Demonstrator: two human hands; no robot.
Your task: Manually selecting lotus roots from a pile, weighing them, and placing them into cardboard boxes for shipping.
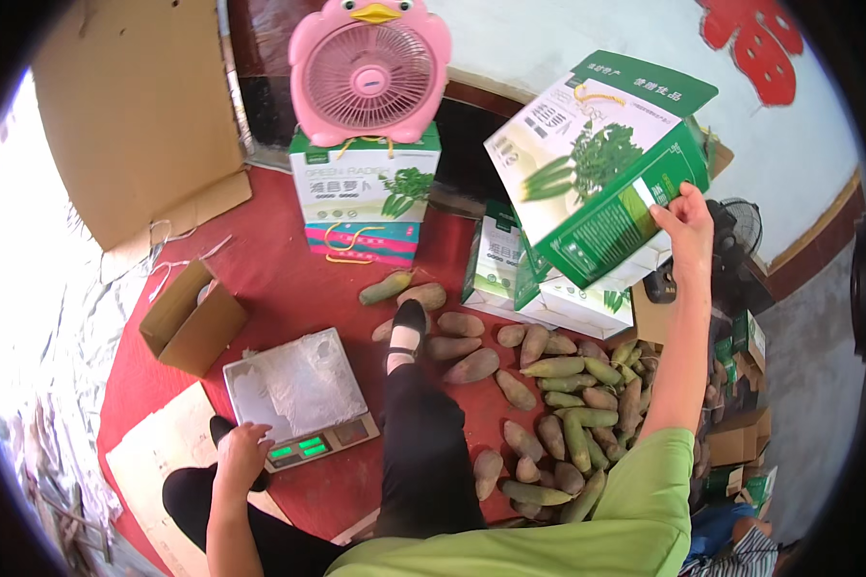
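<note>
My right hand [685, 226] is closed on the side of a green and white carton [587, 154] with radish pictures and a yellow cord. It hangs tilted in the air at the upper right, its green flap sticking out. Similar green and white cartons [498, 252] stand on the floor below it. At the lower left, my left hand [242, 450] hovers by the front left corner of a digital scale [303, 385] with lit green digits. Its fingers are loosely apart and hold nothing. Nothing but a silvery, worn plate surface shows on the scale.
Green radishes [575, 438] and brownish-pink root vegetables [471, 365] lie heaped on the red floor covering [269, 216]. A pink fan [370, 82] tops stacked boxes [356, 188]. A small open cardboard box [192, 322] stands left of the scale. Another person's striped clothing [755, 553] shows at lower right.
</note>
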